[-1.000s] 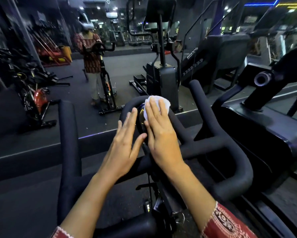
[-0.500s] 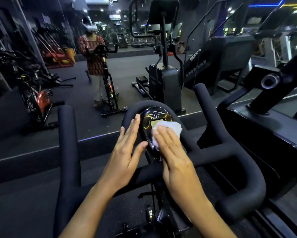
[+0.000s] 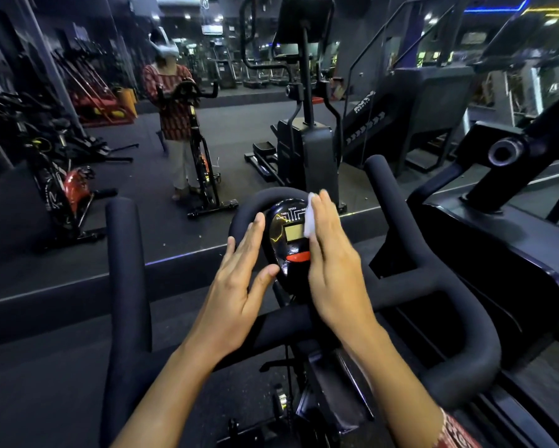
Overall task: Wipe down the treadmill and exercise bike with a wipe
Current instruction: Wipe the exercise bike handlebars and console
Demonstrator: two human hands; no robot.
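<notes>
The exercise bike's black padded handlebar [image 3: 439, 279] fills the foreground, with an oval black console [image 3: 289, 234] in its front loop. My right hand [image 3: 333, 263] lies flat with straight fingers and presses a white wipe [image 3: 310, 218] against the console's right edge. My left hand [image 3: 239, 286] is flat too, its fingers on the loop to the left of the console and its thumb touching the console's lower left side. The console's small screen and red button are uncovered.
A wall mirror ahead reflects me, this bike [image 3: 200, 163] and other gym machines. A large black machine [image 3: 514, 221] stands close on the right. A red and black bike [image 3: 68, 192] shows at the left. Dark floor lies below.
My right hand slid the wipe from over the console's face to its right edge, uncovering the screen. My left hand stayed on the left side.
</notes>
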